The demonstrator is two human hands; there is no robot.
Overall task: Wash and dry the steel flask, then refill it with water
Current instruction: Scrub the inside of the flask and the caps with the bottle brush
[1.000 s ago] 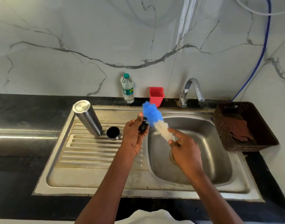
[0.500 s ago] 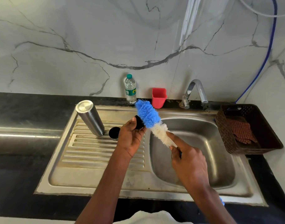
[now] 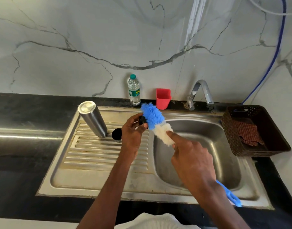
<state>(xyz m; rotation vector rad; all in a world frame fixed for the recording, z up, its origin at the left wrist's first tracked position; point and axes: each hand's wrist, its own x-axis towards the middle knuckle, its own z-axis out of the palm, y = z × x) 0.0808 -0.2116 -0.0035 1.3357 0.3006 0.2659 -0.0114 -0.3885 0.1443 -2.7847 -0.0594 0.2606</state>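
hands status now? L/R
Left hand: holds small black flask stopper.
Right hand: holds blue-and-white bottle brush, forefinger along the bristles.

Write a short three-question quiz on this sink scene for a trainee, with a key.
1. True or false: the steel flask stands mouth down on the draining board.
2. Which hand grips the bottle brush? A) left hand B) right hand C) neither
3. Fill in: the left hand holds a small black ____ against the blue bristles.

Key
1. True: its flat base faces up.
2. B: the handle runs under the right wrist.
3. Cap. A second black cap sits beside the flask.
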